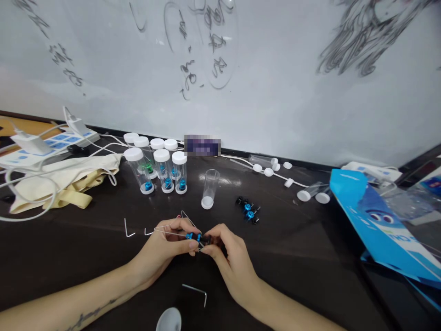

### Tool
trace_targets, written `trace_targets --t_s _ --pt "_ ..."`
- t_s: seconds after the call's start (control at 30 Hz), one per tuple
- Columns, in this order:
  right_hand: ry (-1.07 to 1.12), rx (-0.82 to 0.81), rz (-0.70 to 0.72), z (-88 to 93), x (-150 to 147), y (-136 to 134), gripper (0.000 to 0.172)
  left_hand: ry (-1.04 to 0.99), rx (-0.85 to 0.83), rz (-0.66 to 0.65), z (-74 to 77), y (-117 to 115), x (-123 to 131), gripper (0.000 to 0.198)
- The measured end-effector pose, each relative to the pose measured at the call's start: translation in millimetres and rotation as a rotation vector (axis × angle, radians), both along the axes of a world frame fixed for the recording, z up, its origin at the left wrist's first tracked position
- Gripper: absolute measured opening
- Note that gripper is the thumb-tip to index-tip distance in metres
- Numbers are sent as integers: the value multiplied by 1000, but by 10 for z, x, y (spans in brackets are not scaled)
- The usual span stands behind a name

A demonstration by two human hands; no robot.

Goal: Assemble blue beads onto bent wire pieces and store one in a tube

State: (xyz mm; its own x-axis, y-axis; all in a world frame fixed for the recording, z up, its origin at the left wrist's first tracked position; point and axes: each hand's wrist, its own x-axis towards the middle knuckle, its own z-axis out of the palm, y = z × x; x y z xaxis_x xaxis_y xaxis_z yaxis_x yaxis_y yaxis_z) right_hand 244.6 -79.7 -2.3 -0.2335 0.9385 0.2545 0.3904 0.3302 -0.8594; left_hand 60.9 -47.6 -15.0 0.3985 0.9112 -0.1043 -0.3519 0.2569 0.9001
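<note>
Counter (310, 239) is dark and holds everything. Beyond the grip stand capped tubes (161, 168) with blue bits inside, and one open tube (209, 188). More blue and black parts (248, 210) lie past the right hand (229, 255). Both hands meet over the counter. The left hand (165, 248) pinches a thin bent key (172, 230), and the right hand pinches a small blue and black part (197, 237). The part sits right between the fingertips. It looks like the key is being worked into the part, which calls for a steady hold.
</note>
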Motion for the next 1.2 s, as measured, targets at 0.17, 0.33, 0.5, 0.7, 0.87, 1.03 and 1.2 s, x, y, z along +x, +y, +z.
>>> trace_targets --t_s 0.17,0.33,0.5,0.7,0.87,1.03,1.2 --pt "-71 -1 50 -28 15 -6 46 12 10 -43 1 -14 7 18" --pt "-99 56 32 -39 11 -17 45 36 -10 -44 3 -3 9 18" --pt "-40 92 7 -5 -9 -11 20 -2 -56 10 27 7 15 19" --pt "76 133 23 -12 -18 16 7 -22 -52 7 19 6 11 18" --pt "48 51 26 1 6 7 7 -23 -48 1 6 0 3 19" --pt "-72 34 50 -21 19 -12 46 13 3 -37 19 -6 10 20" --pt "-107 41 46 -40 13 -24 45 22 12 -42 21 -10 12 19"
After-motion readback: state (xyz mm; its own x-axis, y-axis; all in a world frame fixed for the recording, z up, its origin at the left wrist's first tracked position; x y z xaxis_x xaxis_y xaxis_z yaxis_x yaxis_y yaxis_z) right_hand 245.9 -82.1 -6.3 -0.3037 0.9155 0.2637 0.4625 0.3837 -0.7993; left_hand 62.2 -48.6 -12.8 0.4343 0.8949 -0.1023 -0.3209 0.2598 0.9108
